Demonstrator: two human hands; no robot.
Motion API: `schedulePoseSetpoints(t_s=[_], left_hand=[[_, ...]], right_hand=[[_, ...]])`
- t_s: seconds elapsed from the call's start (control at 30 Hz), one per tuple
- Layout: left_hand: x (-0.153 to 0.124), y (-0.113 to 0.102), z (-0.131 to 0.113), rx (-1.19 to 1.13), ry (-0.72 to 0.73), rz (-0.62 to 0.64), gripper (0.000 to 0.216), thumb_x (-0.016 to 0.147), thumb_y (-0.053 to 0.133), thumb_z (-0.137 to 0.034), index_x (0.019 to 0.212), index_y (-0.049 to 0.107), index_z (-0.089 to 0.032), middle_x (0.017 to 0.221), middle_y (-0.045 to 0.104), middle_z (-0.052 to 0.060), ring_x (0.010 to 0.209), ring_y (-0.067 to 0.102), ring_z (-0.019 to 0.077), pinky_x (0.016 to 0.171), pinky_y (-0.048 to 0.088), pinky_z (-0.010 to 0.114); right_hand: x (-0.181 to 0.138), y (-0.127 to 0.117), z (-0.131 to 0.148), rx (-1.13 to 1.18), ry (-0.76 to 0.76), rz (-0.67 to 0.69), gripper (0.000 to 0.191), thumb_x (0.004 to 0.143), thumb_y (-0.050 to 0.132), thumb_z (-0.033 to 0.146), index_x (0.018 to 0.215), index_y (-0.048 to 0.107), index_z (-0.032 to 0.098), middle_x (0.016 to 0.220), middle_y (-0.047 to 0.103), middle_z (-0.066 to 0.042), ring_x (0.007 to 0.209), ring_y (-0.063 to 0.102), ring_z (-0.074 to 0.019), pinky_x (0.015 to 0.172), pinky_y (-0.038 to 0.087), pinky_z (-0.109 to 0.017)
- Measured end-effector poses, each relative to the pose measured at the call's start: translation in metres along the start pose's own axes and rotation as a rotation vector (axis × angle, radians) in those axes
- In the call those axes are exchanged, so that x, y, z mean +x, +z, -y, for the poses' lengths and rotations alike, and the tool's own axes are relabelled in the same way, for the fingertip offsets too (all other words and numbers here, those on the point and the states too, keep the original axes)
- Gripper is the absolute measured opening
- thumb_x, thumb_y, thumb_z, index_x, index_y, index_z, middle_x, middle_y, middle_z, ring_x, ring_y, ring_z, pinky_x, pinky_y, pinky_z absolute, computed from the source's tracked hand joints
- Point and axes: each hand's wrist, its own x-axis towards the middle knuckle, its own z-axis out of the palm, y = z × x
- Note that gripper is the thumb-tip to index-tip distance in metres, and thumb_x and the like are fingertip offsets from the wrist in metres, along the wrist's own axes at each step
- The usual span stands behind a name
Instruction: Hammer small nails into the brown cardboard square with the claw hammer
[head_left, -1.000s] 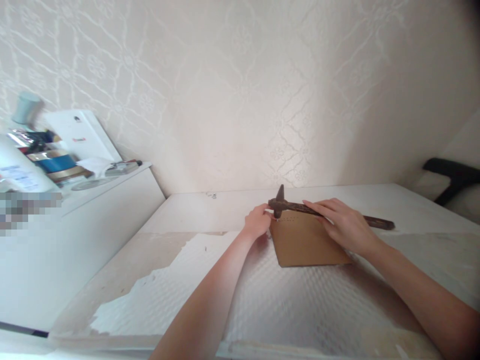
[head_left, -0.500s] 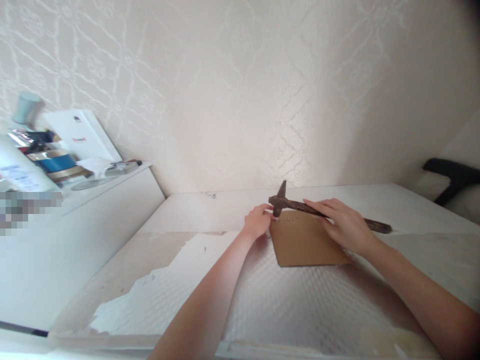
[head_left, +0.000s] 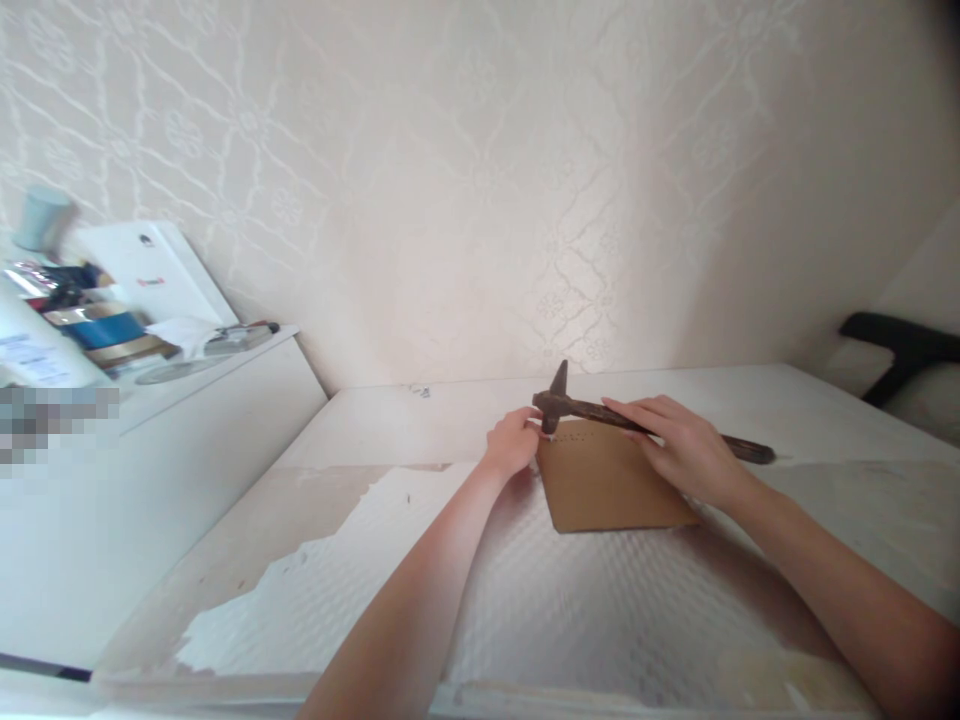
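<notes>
A hammer (head_left: pixel 587 408) with a dark head and a worn wooden handle lies in the grip of my right hand (head_left: pixel 686 450), which holds it mid-handle. Its head hovers over the far left corner of a brown cardboard piece (head_left: pixel 611 490). Rows of small dark marks run along the cardboard's far edge. At that same corner my left hand (head_left: pixel 516 440) has its fingers closed together, right beside the hammer head. Whatever they pinch is too small or too hidden to make out. The cardboard rests on a white textured sheet (head_left: pixel 570 610).
A few small metal bits (head_left: pixel 421 391) lie near the wall on the white tabletop (head_left: pixel 450 415). To the left, a white cabinet (head_left: pixel 150 480) carries a white box (head_left: pixel 161 270), a roll of blue tape (head_left: pixel 112 328) and other items. A black chair part (head_left: pixel 904 350) stands at the right.
Both hands, the hammer and the cardboard hold nearly the same places. The whole view has shifted slightly, with things appearing a little further left.
</notes>
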Motion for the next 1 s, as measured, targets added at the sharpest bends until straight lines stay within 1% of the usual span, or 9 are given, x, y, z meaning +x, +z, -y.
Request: schedulePoseSetpoints(t_s=[0.13,0.2,0.33,0.43,0.53,0.63,0.73,0.83,1.0], left_hand=[[-0.001,0.000,0.001,-0.010,0.006,0.013,0.039,0.078,0.043,-0.015,0.109,0.064,-0.022,0.092,0.074,0.002,0.108,0.060,0.0214,0.102,0.038,0.040],[-0.002,0.000,0.001,-0.004,0.009,0.013,0.040,0.078,0.041,-0.014,0.110,0.064,-0.021,0.092,0.074,0.002,0.110,0.059,0.0206,0.102,0.037,0.040],[-0.003,-0.001,-0.001,0.006,0.000,0.009,0.041,0.078,0.039,-0.013,0.111,0.063,-0.021,0.092,0.074,0.001,0.111,0.058,0.0192,0.102,0.038,0.037],[-0.003,-0.002,-0.003,0.015,-0.019,0.002,0.040,0.078,0.041,-0.014,0.110,0.064,-0.022,0.093,0.073,0.001,0.108,0.060,0.0191,0.099,0.040,0.034],[-0.004,-0.002,-0.004,0.037,-0.029,-0.016,0.034,0.079,0.048,-0.020,0.109,0.064,-0.022,0.097,0.073,0.002,0.105,0.062,0.0204,0.095,0.043,0.034],[-0.006,-0.001,-0.005,0.070,-0.028,-0.036,0.031,0.079,0.055,-0.027,0.107,0.065,-0.022,0.099,0.072,0.003,0.101,0.063,0.0215,0.093,0.044,0.034],[-0.008,0.000,-0.005,0.095,-0.019,-0.048,0.030,0.079,0.058,-0.029,0.108,0.064,-0.023,0.098,0.072,0.002,0.099,0.064,0.0206,0.092,0.045,0.033],[-0.009,0.000,-0.004,0.108,-0.018,-0.056,0.030,0.078,0.059,-0.026,0.107,0.064,-0.023,0.097,0.073,0.002,0.098,0.065,0.0197,0.092,0.045,0.032],[-0.009,0.000,-0.002,0.122,-0.010,-0.059,0.028,0.078,0.059,-0.023,0.106,0.065,-0.023,0.097,0.073,0.002,0.097,0.065,0.0194,0.091,0.046,0.032]], right_hand=[[0.001,-0.001,-0.006,0.026,0.079,-0.090,0.046,0.086,0.042,0.017,0.130,0.053,0.024,0.109,0.064,-0.007,0.098,0.060,-0.0214,0.084,0.050,-0.036],[0.001,0.000,-0.011,-0.004,0.131,-0.102,0.044,0.086,0.043,0.020,0.129,0.054,0.022,0.109,0.064,-0.008,0.097,0.061,-0.0221,0.082,0.050,-0.035],[-0.003,0.006,-0.027,-0.111,0.265,-0.044,0.044,0.085,0.043,0.022,0.128,0.054,0.016,0.104,0.067,-0.011,0.092,0.063,-0.0252,0.078,0.050,-0.038],[-0.007,0.010,-0.037,-0.172,0.350,0.013,0.044,0.084,0.044,0.020,0.126,0.055,0.017,0.099,0.069,-0.010,0.089,0.065,-0.0255,0.077,0.049,-0.039],[-0.010,0.012,-0.042,-0.226,0.449,0.053,0.041,0.084,0.043,0.022,0.122,0.058,0.017,0.096,0.071,-0.011,0.085,0.066,-0.0266,0.073,0.049,-0.039],[-0.011,0.013,-0.043,-0.262,0.519,0.043,0.040,0.084,0.043,0.023,0.120,0.059,0.016,0.094,0.072,-0.011,0.081,0.067,-0.0270,0.069,0.049,-0.039],[-0.012,0.016,-0.044,-0.301,0.524,-0.003,0.039,0.083,0.044,0.023,0.117,0.061,0.017,0.089,0.073,-0.011,0.077,0.067,-0.0261,0.067,0.048,-0.038],[-0.012,0.019,-0.046,-0.343,0.496,-0.012,0.036,0.084,0.043,0.023,0.114,0.063,0.015,0.084,0.072,-0.011,0.076,0.065,-0.0265,0.068,0.048,-0.038],[-0.010,0.018,-0.047,-0.329,0.468,0.103,0.033,0.084,0.042,0.019,0.107,0.066,0.015,0.085,0.071,-0.012,0.075,0.065,-0.0260,0.072,0.047,-0.039]])
